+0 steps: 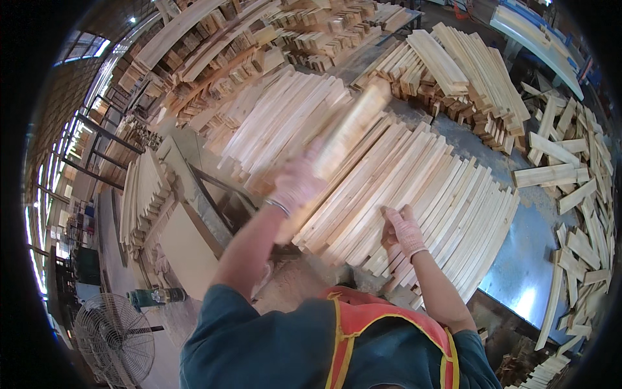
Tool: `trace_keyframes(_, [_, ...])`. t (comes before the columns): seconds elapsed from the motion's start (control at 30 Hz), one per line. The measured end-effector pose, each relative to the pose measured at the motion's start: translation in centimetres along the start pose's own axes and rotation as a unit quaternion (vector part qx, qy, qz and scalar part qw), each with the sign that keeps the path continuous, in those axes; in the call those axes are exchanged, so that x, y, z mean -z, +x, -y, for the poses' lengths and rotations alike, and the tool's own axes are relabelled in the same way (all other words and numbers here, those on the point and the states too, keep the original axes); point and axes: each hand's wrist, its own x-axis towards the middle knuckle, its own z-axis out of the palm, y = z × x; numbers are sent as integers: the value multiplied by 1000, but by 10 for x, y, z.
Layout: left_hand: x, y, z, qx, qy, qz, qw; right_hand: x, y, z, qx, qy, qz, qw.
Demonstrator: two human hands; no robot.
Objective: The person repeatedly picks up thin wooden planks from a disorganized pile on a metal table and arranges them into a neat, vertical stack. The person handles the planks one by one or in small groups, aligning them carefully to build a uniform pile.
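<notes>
Gripping a blurred wooden slat (pixel 350 126), the gloved left hand (pixel 295 185) was closed around its lower end and held it raised above the row of stacked slats (pixel 414 188). Right hand (pixel 403 227), also gloved, lay fingers-down on the near edge of that row, holding nothing. A floor fan (pixel 115 337) stood at lower left.

Pale, bare, matt wood makes up the curved slats (pixel 414 188) fanned out in rows. The left hand (pixel 295 185) and right hand (pixel 403 228) above them wear knitted cloth gloves. Beside the slats the grey floor (pixel 528 259) gleams smooth.
</notes>
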Motion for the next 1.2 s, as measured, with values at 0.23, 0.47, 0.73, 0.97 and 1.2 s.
trace_keyframes(0.23, [76, 118, 169, 4, 88, -162, 983, -12, -12, 39, 25, -331, -43, 942])
trace_keyframes(0.47, [32, 162, 219, -84, 225, -184, 953, -11, -13, 70, -99, -255, -7, 962])
trace_keyframes(0.73, [-102, 121, 88, -30, -69, 75, 994, -14, 4, 65, -76, -276, -24, 958])
trace_keyframes(0.97, [-97, 104, 28, -3, -164, 159, 973, -7, 8, 66, -136, -168, -3, 976])
trace_keyframes(1.2, [-46, 95, 13, -56, -120, 193, 972, -26, 18, 66, -91, -128, -13, 988])
